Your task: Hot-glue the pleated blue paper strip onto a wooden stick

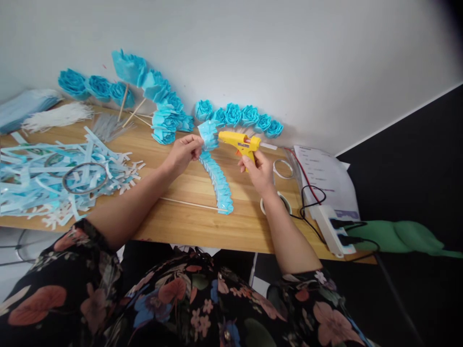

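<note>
A yellow glue gun (240,140) is held by its handle in my right hand (258,168), its nozzle pointing left. Just left of the nozzle, my left hand (186,152) pinches the edge of a light blue ruffled piece (209,136). A curved row of overlapping blue folded pieces (216,178) runs below it on the wooden table (246,226). By the near end of that row lies a thin wooden stick (191,204), pointing left. A clear glue stick (268,146) juts from the back of the gun.
Blue paper roses (164,120) line the wall, some on sticks. Pale blue strips (83,168) are heaped at left with a ring (85,178) on top. At right are tape rolls (283,168), printed papers (325,178), a power strip (331,231) with cords and a green object (405,236).
</note>
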Tool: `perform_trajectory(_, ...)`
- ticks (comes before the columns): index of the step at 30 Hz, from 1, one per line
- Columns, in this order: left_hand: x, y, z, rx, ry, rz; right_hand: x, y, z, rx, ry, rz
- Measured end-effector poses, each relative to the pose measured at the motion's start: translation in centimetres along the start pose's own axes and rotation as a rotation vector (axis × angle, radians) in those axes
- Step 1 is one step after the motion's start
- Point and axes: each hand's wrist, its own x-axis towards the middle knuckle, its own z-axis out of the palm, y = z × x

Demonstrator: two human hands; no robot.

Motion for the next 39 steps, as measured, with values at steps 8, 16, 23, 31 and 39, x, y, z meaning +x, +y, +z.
perform_trajectory(8,0.0,0.0,0.0,-0.003,0.001,-0.002,-0.2,-0.7,0.2,-0.005,-0.046,-0.021)
perform_trajectory(16,0.0,-0.1,-0.1,0.008,0.008,-0.008,0.0,0.2,-0.1,-0.066,-0.002,-0.031)
perform_trajectory(23,0.1,-0.2,-0.1,0.029,-0.007,-0.003,-0.3,-0.1,0.0,-0.017,-0.015,-0.05)
perform_trajectory(31,-0.1,-0.2,-0.1,0.051,-0.018,-0.01,-0.1,0.1,0.0,-0.068,-0.024,-0.038)
perform_trajectory(39,0.1,-0.2,-0.2,0.019,-0.005,-0.003,0.0,0.1,-0.1,-0.013,0.018,-0.012)
